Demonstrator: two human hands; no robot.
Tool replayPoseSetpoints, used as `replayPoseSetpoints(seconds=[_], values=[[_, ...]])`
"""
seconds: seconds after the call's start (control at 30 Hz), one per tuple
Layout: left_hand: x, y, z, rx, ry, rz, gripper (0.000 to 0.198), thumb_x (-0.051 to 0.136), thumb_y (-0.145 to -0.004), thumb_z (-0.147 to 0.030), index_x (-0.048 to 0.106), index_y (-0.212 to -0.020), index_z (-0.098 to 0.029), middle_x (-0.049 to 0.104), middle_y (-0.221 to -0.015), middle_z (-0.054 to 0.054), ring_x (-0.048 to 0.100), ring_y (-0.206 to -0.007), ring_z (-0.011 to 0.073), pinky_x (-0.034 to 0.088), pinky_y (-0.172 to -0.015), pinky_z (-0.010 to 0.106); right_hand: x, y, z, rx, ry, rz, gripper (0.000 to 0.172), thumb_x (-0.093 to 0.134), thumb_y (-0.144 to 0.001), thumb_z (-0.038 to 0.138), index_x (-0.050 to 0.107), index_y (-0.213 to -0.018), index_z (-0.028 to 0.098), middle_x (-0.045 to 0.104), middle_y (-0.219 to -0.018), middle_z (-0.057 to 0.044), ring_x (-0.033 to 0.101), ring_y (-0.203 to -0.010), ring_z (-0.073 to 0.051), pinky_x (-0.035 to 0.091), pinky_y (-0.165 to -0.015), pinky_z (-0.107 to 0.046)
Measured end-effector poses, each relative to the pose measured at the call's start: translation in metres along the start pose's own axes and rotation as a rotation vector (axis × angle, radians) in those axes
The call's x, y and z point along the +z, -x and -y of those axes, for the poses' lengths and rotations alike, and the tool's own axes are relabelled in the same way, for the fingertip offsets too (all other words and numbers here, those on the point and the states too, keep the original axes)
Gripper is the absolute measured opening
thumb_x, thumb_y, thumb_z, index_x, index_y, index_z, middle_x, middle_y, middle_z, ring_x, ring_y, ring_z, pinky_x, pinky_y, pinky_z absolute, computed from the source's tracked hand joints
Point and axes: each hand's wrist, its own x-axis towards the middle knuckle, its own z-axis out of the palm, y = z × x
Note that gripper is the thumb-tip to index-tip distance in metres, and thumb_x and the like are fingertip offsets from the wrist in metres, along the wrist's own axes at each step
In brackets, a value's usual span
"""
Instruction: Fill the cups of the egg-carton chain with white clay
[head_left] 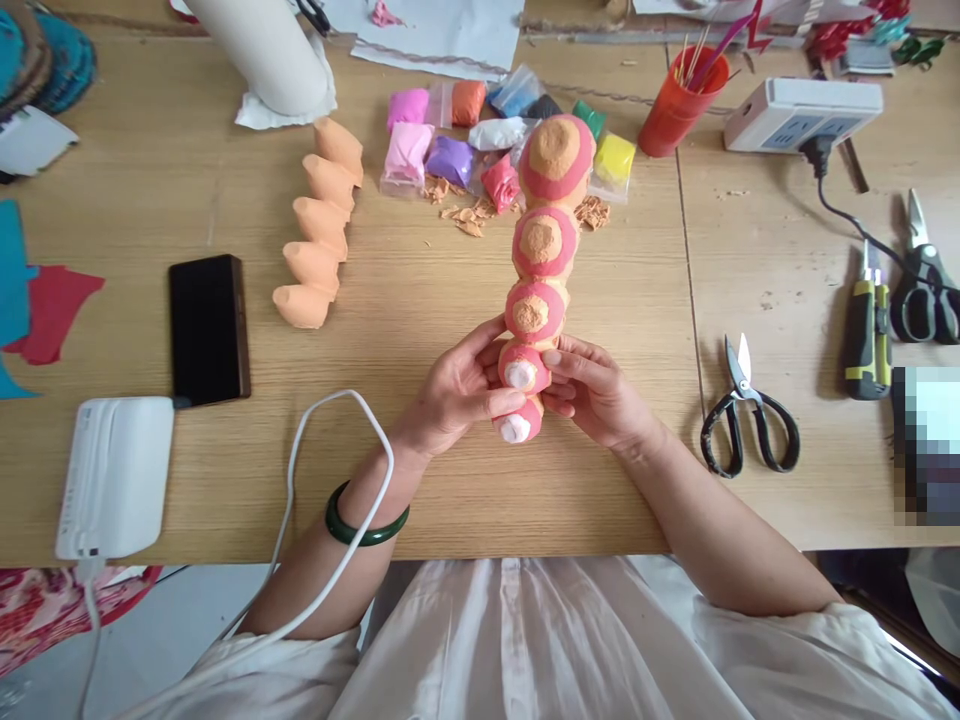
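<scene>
Between my two hands is a strip of egg-carton cups (541, 241), coated in orange and pink clay. White clay caps sit on its two nearest cups. My left hand (463, 385) grips the near end from the left, thumb on a pink cup. From the other side, my right hand (596, 388) holds the same strip, with a finger and thumb at the second-nearest cup. A second strip of cups (319, 235), plain orange, lies on the table to the left.
Bags of coloured clay (450, 158) and orange crumbs lie at the back. Scissors (742, 400), a utility knife (870, 330) and a power strip (806, 115) are on the right. On the left are a phone (206, 330) and a white cable (292, 480) crossing my left forearm.
</scene>
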Motion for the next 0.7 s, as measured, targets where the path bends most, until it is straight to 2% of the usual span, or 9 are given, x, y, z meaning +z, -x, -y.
replayPoseSetpoints(seconds=[0.1,0.2,0.47,0.7], values=[[0.0011,0.0003,-0.0012,-0.005,0.018,-0.006,0.060,0.089,-0.084,-0.037,0.067,-0.139,-0.030,0.079,-0.113,0.002,0.077,-0.103,0.0202,0.063,-0.088,0.032,0.0000,0.0005,0.0004,-0.004,-0.015,0.011,0.039,0.094,-0.076,0.039,0.061,-0.075,0.018,0.036,-0.060,0.010,0.023,-0.052,-0.005,0.025,-0.043,-0.017],[0.0018,-0.0009,-0.0002,0.015,-0.002,-0.048,0.053,0.085,-0.089,-0.035,0.067,-0.137,-0.026,0.081,-0.112,0.004,0.078,-0.102,0.0201,0.064,-0.090,0.033,-0.0003,0.0005,-0.0004,-0.007,-0.014,0.011,0.037,0.094,-0.076,0.037,0.062,-0.075,0.017,0.037,-0.060,0.010,0.024,-0.052,-0.004,0.026,-0.044,-0.017],[-0.0025,-0.0026,0.0053,0.014,-0.006,-0.070,0.055,0.091,-0.084,-0.033,0.069,-0.134,-0.025,0.081,-0.112,0.004,0.078,-0.099,0.0206,0.064,-0.092,0.037,-0.0011,-0.0004,-0.0021,0.006,-0.003,-0.023,0.039,0.095,-0.074,0.038,0.061,-0.073,0.018,0.035,-0.061,0.009,0.022,-0.052,-0.004,0.021,-0.043,-0.018],[-0.0020,-0.0026,0.0056,0.016,0.017,-0.099,0.057,0.095,-0.080,-0.030,0.071,-0.131,-0.026,0.082,-0.110,0.002,0.079,-0.097,0.0174,0.065,-0.093,0.035,-0.0022,-0.0013,-0.0011,0.023,-0.019,-0.021,0.041,0.095,-0.074,0.038,0.059,-0.072,0.018,0.032,-0.061,0.010,0.018,-0.053,-0.005,0.019,-0.042,-0.017]])
